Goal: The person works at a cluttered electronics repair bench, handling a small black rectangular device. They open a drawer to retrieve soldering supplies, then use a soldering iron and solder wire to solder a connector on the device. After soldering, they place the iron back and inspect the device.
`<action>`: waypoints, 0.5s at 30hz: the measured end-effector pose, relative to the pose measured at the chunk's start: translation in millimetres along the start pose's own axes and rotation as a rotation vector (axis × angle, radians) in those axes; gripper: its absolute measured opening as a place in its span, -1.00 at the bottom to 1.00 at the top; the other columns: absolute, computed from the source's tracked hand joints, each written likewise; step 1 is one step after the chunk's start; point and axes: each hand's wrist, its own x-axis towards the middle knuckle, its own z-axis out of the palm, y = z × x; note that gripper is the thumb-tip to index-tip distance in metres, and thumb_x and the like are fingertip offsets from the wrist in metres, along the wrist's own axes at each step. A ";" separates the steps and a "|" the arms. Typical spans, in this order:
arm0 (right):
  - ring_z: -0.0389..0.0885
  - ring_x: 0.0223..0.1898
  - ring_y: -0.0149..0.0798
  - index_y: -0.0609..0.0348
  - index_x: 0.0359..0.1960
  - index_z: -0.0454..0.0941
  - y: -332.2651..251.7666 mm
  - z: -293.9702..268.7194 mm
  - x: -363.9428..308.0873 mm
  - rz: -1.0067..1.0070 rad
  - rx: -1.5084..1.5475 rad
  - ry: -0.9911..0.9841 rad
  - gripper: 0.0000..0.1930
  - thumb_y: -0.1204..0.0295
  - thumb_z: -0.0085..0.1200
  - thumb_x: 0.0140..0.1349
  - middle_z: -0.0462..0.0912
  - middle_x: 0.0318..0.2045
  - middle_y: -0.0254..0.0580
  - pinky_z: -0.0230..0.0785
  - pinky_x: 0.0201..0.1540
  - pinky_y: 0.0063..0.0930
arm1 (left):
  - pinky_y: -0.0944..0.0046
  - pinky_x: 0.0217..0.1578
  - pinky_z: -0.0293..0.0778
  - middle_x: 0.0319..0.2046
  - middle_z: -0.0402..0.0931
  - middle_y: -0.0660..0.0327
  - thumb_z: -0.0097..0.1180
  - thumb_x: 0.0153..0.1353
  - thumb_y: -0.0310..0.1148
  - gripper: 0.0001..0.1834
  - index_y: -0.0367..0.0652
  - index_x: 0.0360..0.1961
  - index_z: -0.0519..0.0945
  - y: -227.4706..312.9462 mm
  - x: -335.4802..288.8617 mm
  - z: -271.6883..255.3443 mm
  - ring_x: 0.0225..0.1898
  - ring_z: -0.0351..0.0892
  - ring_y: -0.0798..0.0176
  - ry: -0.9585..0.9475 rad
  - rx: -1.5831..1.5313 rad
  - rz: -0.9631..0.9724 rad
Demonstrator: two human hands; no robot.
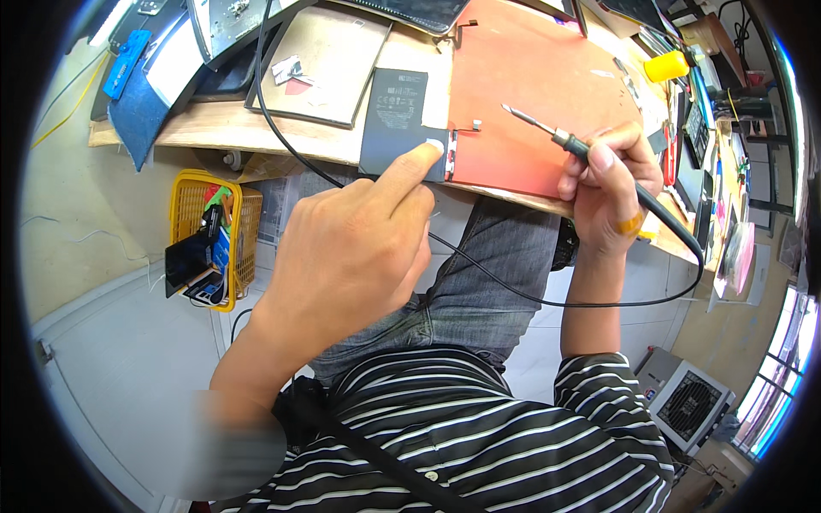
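A flat black L-shaped phone battery (395, 111) lies at the table's near edge, its right part overlapping an orange-red mat. My left hand (363, 235) presses its index fingertip on the battery's lower right part, beside a small connector strip (451, 156). The other fingers are curled in, and the thumb is partly hidden. My right hand (611, 175) is closed round the grip of a soldering iron (547, 128) like a pen. Its metal tip points up and left over the mat, apart from the battery. The iron's black cable (590, 304) loops below my right hand and across my lap.
The orange-red mat (539, 77) covers the table's middle. A flat tan board (329, 64) with scraps on it lies left of the battery. A yellow bottle (667, 66) and various tools stand at the right. Below the table's left side is a yellow basket (246, 244) of parts.
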 end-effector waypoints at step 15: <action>0.52 -0.65 -0.36 0.22 -0.34 0.47 -1.0 1.0 -0.3 0.027 0.000 0.010 -0.83 0.44 0.21 0.34 0.59 -0.56 -0.09 0.42 -0.57 -0.54 | 0.08 -0.38 0.61 0.20 0.62 0.04 0.23 0.18 -0.45 -0.87 -0.24 -0.37 0.53 4.7 -3.0 -1.7 -0.41 0.72 0.07 -0.053 0.072 -0.023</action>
